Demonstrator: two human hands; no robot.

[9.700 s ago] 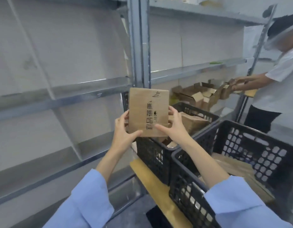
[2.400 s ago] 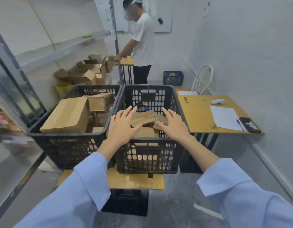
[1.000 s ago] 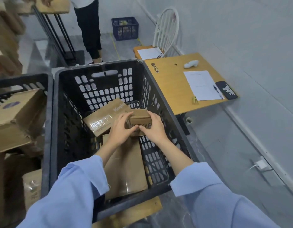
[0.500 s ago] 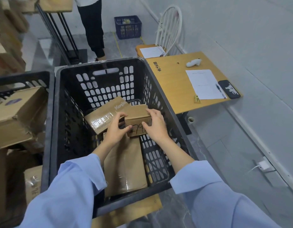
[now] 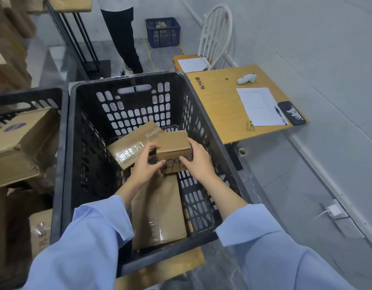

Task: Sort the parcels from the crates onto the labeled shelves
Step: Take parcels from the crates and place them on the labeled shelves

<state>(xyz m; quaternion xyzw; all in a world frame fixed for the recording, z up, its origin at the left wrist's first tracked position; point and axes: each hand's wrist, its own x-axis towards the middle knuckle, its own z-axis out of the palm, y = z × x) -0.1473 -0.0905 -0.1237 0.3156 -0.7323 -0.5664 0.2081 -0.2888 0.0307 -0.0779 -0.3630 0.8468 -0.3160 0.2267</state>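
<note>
A small brown cardboard parcel (image 5: 173,146) with a handwritten number on its near face is held inside the right black crate (image 5: 126,97). My left hand (image 5: 146,164) grips its left side and my right hand (image 5: 198,159) grips its right side. Under it lie a taped flat box (image 5: 132,144) printed with white letters and a long flat carton (image 5: 160,208) on the crate floor. The left black crate (image 5: 28,97) holds a large dented carton (image 5: 20,143) and more boxes. No shelf shows in this frame.
A wooden desk (image 5: 222,105) stands right of the crate with a paper sheet (image 5: 261,106), a pen, a phone and a white scanner (image 5: 246,78). Behind are a white chair (image 5: 217,34), a blue basket (image 5: 163,31) and another person's legs (image 5: 123,38).
Since a second ago both hands have lifted the small parcel slightly and turned its numbered face toward me. Earlier I turned from the shelves to the crates.
</note>
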